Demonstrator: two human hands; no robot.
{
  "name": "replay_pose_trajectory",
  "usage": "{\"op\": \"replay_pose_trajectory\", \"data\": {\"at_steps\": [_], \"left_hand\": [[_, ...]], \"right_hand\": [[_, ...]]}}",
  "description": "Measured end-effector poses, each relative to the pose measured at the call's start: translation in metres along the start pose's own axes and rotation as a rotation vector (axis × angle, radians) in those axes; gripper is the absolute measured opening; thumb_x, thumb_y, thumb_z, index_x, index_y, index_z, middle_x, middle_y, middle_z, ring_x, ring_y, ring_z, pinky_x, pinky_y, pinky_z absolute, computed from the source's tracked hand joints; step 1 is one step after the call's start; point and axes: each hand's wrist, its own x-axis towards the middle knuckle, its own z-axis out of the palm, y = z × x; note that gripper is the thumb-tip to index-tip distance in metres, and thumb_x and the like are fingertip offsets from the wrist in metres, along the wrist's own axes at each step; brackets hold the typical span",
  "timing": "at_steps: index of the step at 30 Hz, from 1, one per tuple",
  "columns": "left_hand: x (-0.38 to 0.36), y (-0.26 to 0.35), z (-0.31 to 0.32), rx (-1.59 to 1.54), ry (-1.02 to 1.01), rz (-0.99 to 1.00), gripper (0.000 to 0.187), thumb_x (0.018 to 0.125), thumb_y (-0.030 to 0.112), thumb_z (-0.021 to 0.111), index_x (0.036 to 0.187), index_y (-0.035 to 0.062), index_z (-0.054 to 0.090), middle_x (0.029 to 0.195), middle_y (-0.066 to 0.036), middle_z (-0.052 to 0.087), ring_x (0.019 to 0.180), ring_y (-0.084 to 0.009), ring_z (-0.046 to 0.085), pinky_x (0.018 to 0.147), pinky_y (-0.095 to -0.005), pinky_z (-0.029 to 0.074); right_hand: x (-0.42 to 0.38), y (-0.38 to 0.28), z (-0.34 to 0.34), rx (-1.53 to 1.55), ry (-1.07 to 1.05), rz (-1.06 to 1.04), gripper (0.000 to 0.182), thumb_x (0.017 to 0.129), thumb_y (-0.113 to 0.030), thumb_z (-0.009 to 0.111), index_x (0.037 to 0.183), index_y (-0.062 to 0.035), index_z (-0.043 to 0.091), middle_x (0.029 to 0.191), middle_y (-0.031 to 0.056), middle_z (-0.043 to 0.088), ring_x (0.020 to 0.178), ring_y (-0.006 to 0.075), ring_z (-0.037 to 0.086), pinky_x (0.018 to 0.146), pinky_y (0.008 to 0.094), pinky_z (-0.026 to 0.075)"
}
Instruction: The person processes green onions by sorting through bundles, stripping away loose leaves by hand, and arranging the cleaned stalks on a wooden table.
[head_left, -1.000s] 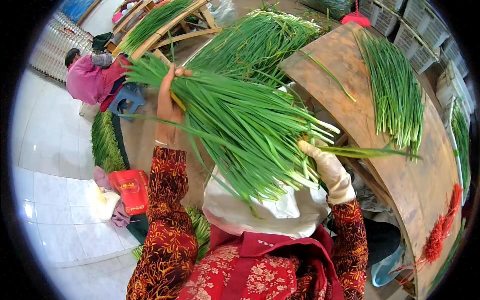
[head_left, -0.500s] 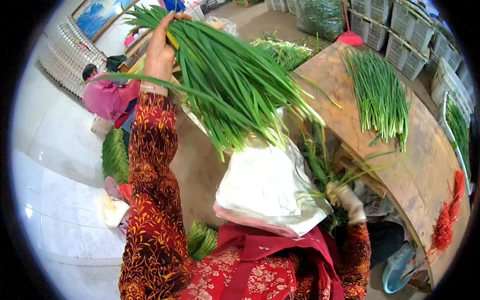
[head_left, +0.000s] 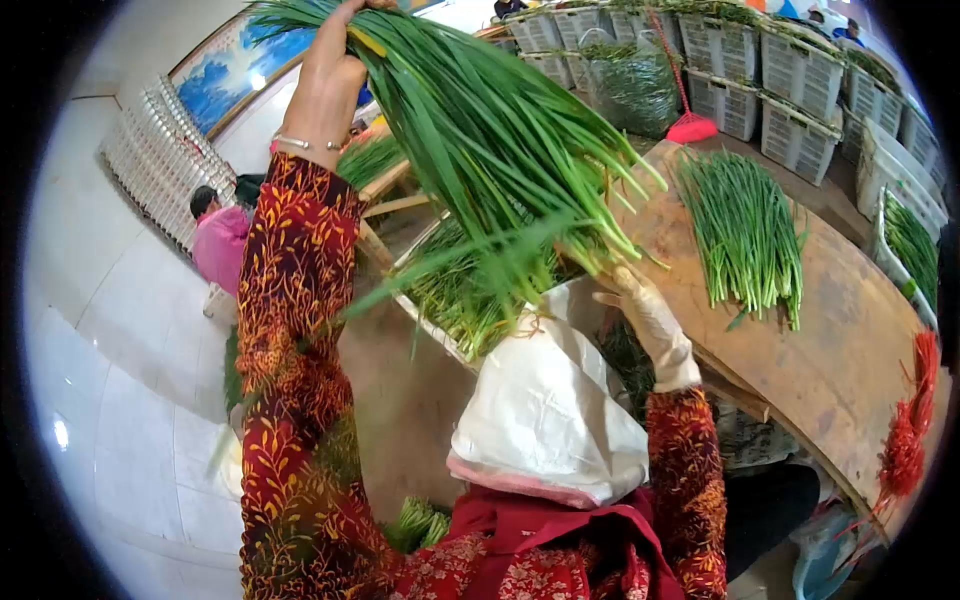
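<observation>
A large bunch of long green leafy stalks (head_left: 480,120) hangs at a slant from my left hand (head_left: 335,75), whose fingers are wrapped round its leafy end at the top. My right hand (head_left: 645,315), in a pale glove, is at the pale stem ends of the bunch; its fingers are partly hidden there, and whether they grip is unclear. A few loose blades blur below the bunch. A white cloth (head_left: 550,410) covers my lap. Another bundle of green stalks (head_left: 740,235) lies on the wooden table (head_left: 840,370).
A crate of greens (head_left: 435,335) stands beyond my lap. Red ties (head_left: 905,440) lie at the table's right edge. Stacked crates (head_left: 800,75) and a red dustpan (head_left: 690,127) are at the back. A person in pink (head_left: 220,245) sits at the left.
My right hand has moved up from beside the lap cloth to the stem ends of the bunch. The loose greens it was among are now lower and partly hidden. The view has shifted.
</observation>
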Motion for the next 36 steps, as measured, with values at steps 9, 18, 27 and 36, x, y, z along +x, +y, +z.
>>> {"op": "replay_pose_trajectory", "data": {"at_steps": [9, 18, 27, 36], "left_hand": [[-0.028, -0.026, 0.048, -0.101, -0.286, -0.011, 0.015, 0.085, 0.016, 0.055, 0.083, 0.0014, 0.053, 0.084, -0.008, 0.057, 0.081, -0.0172, 0.057, 0.082, -0.0341, 0.048], [-0.035, -0.055, 0.062, 0.003, -0.213, -0.019, 0.016, 0.087, 0.018, 0.053, 0.078, 0.0048, 0.054, 0.078, -0.005, 0.056, 0.081, -0.0163, 0.057, 0.079, -0.0429, 0.052], [-0.014, -0.053, 0.016, -0.057, 0.001, -0.038, 0.014, 0.084, 0.013, 0.054, 0.076, 0.0031, 0.051, 0.074, -0.008, 0.054, 0.071, -0.0221, 0.056, 0.078, -0.0432, 0.052], [-0.006, -0.058, 0.017, -0.102, 0.058, -0.051, 0.012, 0.082, 0.012, 0.058, 0.078, 0.0014, 0.057, 0.074, -0.01, 0.061, 0.068, -0.02, 0.06, 0.066, -0.0395, 0.054]], "right_hand": [[-0.035, -0.049, 0.024, 0.784, 0.003, -0.246, 0.05, 0.087, -0.038, 0.051, 0.125, -0.0075, 0.042, 0.117, 0.0108, 0.052, 0.101, 0.0207, 0.054, 0.081, 0.0343, 0.049], [-0.051, -0.067, 0.033, 0.612, -0.291, -0.042, 0.056, 0.078, -0.016, 0.063, 0.125, -0.0015, 0.039, 0.109, 0.0116, 0.057, 0.085, 0.02, 0.06, 0.071, 0.031, 0.052], [-0.097, 0.001, -0.037, 0.522, -0.288, 0.106, 0.035, 0.092, -0.024, 0.041, 0.059, -0.0129, 0.041, 0.048, 0.0008, 0.041, 0.038, 0.0128, 0.034, 0.042, 0.0257, 0.035], [-0.052, -0.072, 0.053, -0.955, 0.234, -0.367, 0.054, 0.07, -0.021, 0.068, 0.119, -0.0135, 0.048, 0.113, 0.009, 0.051, 0.091, 0.0254, 0.055, 0.077, 0.0337, 0.045]]}}
